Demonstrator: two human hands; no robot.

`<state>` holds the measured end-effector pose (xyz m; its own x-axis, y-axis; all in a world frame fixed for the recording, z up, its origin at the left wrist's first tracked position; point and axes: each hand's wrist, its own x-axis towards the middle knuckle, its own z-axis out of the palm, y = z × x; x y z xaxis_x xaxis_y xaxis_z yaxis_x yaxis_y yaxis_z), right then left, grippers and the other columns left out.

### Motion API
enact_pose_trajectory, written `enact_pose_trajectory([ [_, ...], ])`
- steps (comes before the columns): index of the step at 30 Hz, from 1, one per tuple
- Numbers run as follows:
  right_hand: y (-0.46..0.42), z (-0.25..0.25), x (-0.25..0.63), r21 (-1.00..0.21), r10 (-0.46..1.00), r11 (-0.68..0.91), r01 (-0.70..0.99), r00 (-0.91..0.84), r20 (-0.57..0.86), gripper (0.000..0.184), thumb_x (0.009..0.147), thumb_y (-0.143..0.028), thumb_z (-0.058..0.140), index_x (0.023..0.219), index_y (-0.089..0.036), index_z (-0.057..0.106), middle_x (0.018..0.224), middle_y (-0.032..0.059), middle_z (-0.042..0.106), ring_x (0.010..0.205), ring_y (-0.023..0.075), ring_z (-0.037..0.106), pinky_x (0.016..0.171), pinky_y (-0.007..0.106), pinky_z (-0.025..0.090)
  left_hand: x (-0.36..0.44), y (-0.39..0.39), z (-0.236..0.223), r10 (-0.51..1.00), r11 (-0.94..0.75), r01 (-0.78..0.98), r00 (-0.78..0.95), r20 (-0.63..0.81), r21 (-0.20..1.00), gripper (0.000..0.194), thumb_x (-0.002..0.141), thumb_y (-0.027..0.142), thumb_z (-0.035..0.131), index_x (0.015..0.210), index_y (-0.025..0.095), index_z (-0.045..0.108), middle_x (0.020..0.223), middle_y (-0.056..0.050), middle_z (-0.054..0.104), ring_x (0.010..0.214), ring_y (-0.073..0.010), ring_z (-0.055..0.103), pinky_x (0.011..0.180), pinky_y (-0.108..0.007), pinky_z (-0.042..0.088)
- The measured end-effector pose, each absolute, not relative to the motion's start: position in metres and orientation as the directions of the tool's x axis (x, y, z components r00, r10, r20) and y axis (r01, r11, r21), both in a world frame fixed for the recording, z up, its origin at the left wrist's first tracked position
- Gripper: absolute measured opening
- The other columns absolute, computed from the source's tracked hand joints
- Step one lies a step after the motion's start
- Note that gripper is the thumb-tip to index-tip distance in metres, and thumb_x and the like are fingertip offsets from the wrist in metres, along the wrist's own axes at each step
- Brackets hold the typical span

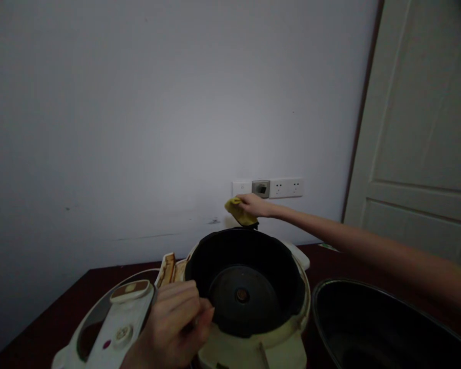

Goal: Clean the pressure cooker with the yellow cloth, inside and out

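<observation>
An electric pressure cooker (253, 353) stands before me with its dark, round inside facing up. A small brown round part (242, 295) sits at the middle of its floor. My right hand (255, 205) grips a yellow cloth (243, 212) just above the cooker's far rim, near the wall. My left hand (172, 323) is closed at the cooker's near left side, close to the raised white lid (111, 328). Its curled fingers hide whatever they may hold.
A large black pot (384, 328) stands at the right on the dark red table (67, 302). Behind are a pale wall (138, 128) with sockets (286, 188) and a switch plate (241, 188). A white panelled door (422, 154) is at the right.
</observation>
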<state>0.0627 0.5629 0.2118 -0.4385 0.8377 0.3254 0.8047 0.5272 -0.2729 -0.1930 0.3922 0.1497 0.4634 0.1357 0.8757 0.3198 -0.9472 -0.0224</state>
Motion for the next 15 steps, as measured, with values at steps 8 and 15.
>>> enact_pose_trajectory([
  [8, 0.560, 0.207, -0.036, -0.331, 0.492, 0.835, 0.439, -0.866, 0.092, 0.017, 0.083, -0.011, 0.046, 0.094, -0.009, 0.059, 0.082, 0.0029, 0.059, 0.071, 0.0106, 0.049, 0.065, 0.020, 0.037, -0.182, 0.387, 0.135, 0.085, -0.938, 0.337, 0.445, 0.892, -0.079, 0.013, 0.078, 0.010, 0.050, 0.073, 0.017, 0.060, 0.058, -0.002, 0.060, 0.054, -0.0136, 0.058, 0.054, -0.026, 0.050],
  [15, 0.537, 0.193, -0.058, -0.414, 0.407, 0.824, 0.387, -0.912, -0.044, 0.030, 0.079, -0.034, 0.062, 0.098, -0.011, 0.065, 0.081, 0.0002, 0.061, 0.072, 0.0100, 0.052, 0.067, 0.018, 0.037, -0.179, 0.384, 0.135, 0.086, -0.924, 0.371, 0.444, 0.892, -0.095, 0.017, 0.076, 0.005, 0.049, 0.071, 0.017, 0.059, 0.057, -0.002, 0.060, 0.056, -0.0135, 0.059, 0.055, -0.026, 0.051],
])
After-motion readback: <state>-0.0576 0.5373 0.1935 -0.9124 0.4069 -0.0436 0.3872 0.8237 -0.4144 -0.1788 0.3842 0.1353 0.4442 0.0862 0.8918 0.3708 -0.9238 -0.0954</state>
